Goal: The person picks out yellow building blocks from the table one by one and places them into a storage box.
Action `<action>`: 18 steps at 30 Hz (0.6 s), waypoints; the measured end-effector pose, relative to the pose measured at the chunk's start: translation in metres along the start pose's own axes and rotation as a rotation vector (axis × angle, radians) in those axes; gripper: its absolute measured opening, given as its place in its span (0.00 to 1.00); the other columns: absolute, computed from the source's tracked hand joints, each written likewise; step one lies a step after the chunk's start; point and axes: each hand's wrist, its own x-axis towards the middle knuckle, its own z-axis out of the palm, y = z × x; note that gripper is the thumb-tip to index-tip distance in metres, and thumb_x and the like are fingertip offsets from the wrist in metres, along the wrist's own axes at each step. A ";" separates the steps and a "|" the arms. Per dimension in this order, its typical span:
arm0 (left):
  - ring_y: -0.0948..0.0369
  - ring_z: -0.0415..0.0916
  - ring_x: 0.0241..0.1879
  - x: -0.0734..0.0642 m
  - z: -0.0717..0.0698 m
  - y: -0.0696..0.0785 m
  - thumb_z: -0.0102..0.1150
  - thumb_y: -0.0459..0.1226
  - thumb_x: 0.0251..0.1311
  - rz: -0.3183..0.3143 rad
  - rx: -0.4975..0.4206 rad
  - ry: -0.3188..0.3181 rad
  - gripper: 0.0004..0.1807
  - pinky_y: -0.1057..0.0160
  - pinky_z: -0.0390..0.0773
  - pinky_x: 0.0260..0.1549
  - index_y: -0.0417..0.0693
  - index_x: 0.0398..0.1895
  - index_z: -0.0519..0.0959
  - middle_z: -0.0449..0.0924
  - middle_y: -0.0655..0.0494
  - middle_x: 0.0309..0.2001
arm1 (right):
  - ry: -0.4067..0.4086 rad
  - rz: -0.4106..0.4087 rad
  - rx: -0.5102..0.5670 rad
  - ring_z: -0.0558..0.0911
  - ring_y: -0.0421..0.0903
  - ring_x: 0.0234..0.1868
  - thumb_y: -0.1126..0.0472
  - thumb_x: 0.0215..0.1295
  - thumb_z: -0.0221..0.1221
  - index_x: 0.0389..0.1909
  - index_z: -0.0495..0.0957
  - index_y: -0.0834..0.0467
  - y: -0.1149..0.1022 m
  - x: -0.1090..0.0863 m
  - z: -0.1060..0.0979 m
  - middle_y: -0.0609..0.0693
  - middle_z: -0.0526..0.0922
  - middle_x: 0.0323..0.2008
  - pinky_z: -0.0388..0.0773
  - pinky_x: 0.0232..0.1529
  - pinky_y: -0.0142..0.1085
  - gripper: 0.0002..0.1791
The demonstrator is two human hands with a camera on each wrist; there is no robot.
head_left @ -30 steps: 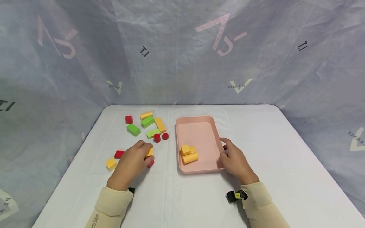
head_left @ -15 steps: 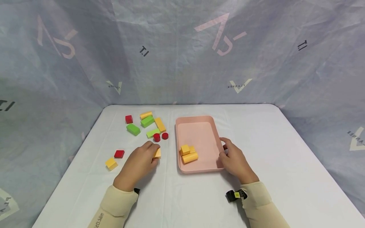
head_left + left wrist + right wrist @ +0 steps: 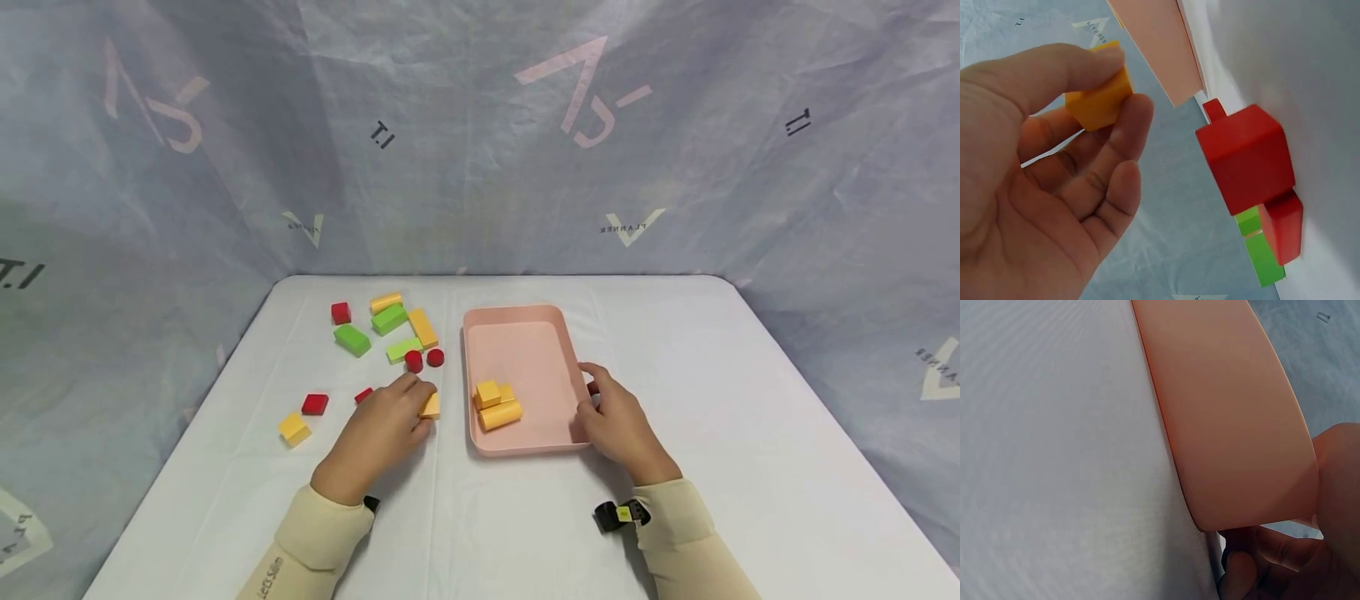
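Thumb and fingers of my left hand (image 3: 381,433) pinch a yellow block (image 3: 1099,105), held left of the pink tray (image 3: 521,350). My right hand (image 3: 621,423) grips the tray's near right side, its thumb at the rim; part of its fingers is hidden in shadow beside the wall (image 3: 1247,444). Inside the tray, at its left side, lie a yellow cylinder (image 3: 500,415) and yellow blocks, one cube (image 3: 487,394) on top. Behind the left hand a red block (image 3: 363,396) is partly covered. A red block (image 3: 1247,156) looms close in the left wrist view.
On the white table (image 3: 712,375), a yellow block (image 3: 294,429) and a flat red block (image 3: 315,404) lie at left. Farther back are green blocks (image 3: 352,340), a red cube (image 3: 341,313), a yellow cylinder (image 3: 386,302), a long yellow block (image 3: 423,328) and red cylinders (image 3: 413,361).
My left hand has moved right toward the tray with the yellow block, uncovering part of a red block behind it. The right hand and the tray have stayed put.
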 end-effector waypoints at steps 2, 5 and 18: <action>0.60 0.78 0.34 0.001 0.000 0.003 0.78 0.36 0.53 -0.007 0.018 -0.014 0.20 0.60 0.84 0.39 0.47 0.51 0.84 0.82 0.54 0.44 | 0.000 0.001 0.002 0.80 0.45 0.37 0.63 0.70 0.49 0.75 0.64 0.53 0.000 0.000 0.000 0.53 0.82 0.49 0.76 0.41 0.41 0.32; 0.58 0.80 0.35 0.002 0.000 0.007 0.79 0.40 0.53 0.000 0.044 -0.025 0.21 0.58 0.84 0.40 0.48 0.51 0.85 0.83 0.55 0.44 | 0.000 0.000 -0.004 0.80 0.46 0.37 0.63 0.70 0.50 0.75 0.64 0.53 0.001 0.000 0.000 0.54 0.82 0.49 0.76 0.41 0.40 0.32; 0.61 0.81 0.36 0.007 0.008 0.019 0.79 0.44 0.53 0.109 0.089 0.000 0.22 0.58 0.81 0.39 0.49 0.49 0.85 0.84 0.57 0.40 | 0.001 -0.007 -0.016 0.79 0.46 0.37 0.63 0.69 0.50 0.75 0.63 0.53 0.000 -0.001 -0.001 0.54 0.82 0.50 0.76 0.41 0.41 0.32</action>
